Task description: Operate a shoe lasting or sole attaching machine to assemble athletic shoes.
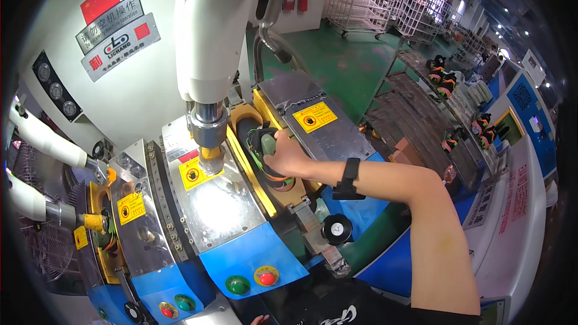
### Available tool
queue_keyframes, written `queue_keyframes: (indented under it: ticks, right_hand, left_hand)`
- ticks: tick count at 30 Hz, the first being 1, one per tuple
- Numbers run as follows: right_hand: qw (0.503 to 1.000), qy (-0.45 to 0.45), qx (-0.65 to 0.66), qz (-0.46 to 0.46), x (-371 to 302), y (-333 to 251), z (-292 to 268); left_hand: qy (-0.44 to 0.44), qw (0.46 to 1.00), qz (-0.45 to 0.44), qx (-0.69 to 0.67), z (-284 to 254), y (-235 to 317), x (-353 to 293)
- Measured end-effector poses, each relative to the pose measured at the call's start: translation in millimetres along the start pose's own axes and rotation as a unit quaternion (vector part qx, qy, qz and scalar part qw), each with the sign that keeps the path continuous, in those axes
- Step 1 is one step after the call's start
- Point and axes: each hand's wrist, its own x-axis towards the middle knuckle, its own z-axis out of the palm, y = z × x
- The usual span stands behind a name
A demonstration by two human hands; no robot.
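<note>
A black shoe (255,145) with green and orange trim lies in the press's right-hand slot, between yellow side pads (253,171). From its opening rises a smooth green block (268,144) that looks like a shoe last. My right hand (289,155) is closed round the top of it, and the palm hides part of the shoe. That arm reaches in from the right, with a black band on the wrist. Of my left hand (260,320), only a bit of the fingers shows at the lower edge, so its grip is not visible.
A white press arm (211,48) with a metal head (209,125) hangs left of the slot. A green button (237,284) and a red button (267,275) sit on the blue front. Another shoe (109,235) is clamped at the left station. A rack (397,108) with several shoes stands right.
</note>
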Motion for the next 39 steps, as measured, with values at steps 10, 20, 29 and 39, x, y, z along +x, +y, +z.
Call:
queue_keyframes:
  ticks: [10,20,29,39]
  right_hand:
    - [0.996,0.064,0.057,-0.032,-3,3,6]
    - [0.983,0.063,-0.061,-0.159,-126,33,-17]
    - [0.912,-0.181,-0.188,-0.316,-134,48,21]
    - [0.948,-0.090,-0.095,-0.292,-141,40,4]
  left_hand:
    - [-0.042,0.998,0.051,0.011,-6,19,13]
    - [0.071,0.995,0.073,0.006,-37,15,18]
    - [0.046,0.997,0.048,-0.027,-25,30,18]
    - [0.078,0.984,0.159,-0.017,-45,39,36]
